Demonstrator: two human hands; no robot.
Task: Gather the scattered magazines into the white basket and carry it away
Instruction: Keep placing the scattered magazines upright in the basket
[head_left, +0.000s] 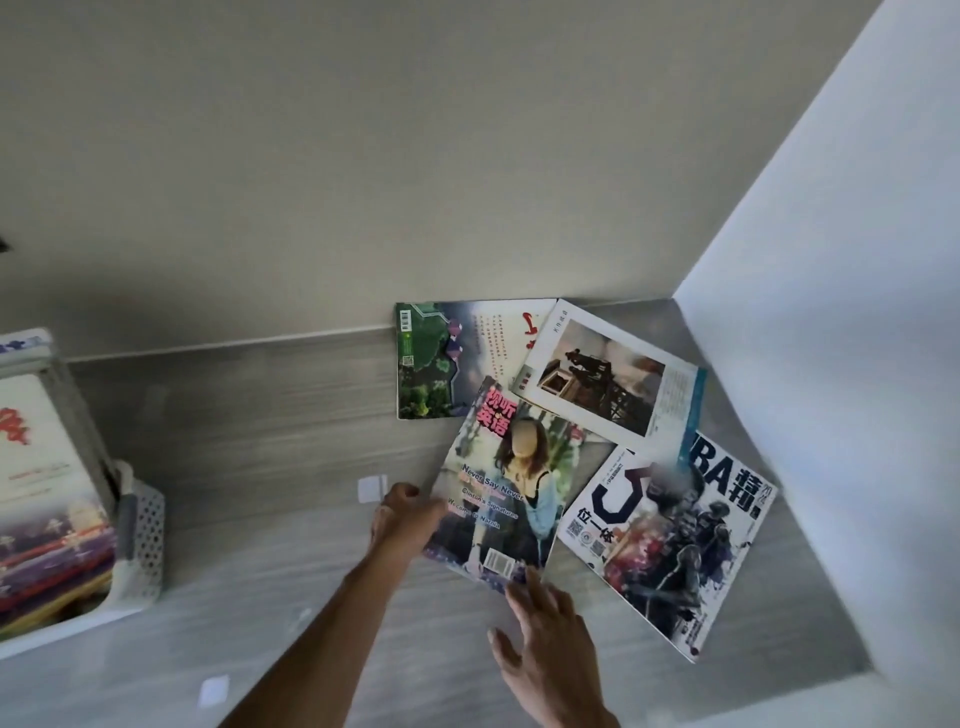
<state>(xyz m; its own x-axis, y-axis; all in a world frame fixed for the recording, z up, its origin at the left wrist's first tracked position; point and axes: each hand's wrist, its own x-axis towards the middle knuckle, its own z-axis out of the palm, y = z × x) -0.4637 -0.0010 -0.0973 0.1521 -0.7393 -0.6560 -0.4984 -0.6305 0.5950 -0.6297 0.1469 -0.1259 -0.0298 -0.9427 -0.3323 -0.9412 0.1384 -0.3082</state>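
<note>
Several magazines lie overlapping in the table's far right corner. The topmost has a cover with a woman and pink characters (501, 467); its left edge is lifted off the table. My left hand (405, 514) grips that left edge, fingers curled under it. My right hand (545, 639) has straight fingers, the tips touching the magazine's near corner. Around it lie a green-covered magazine (423, 364), a white one with a dark photograph (608, 382) and a basketball magazine (675, 545). The white perforated basket (148, 540) stands at the left edge and holds a stack of magazines (47, 493).
The grey wood-grain table (260, 415) meets a beige wall at the back and a white panel (831, 312) on the right. Two small white squares (371, 488) (214, 691) are stuck to the tabletop between the basket and the magazines.
</note>
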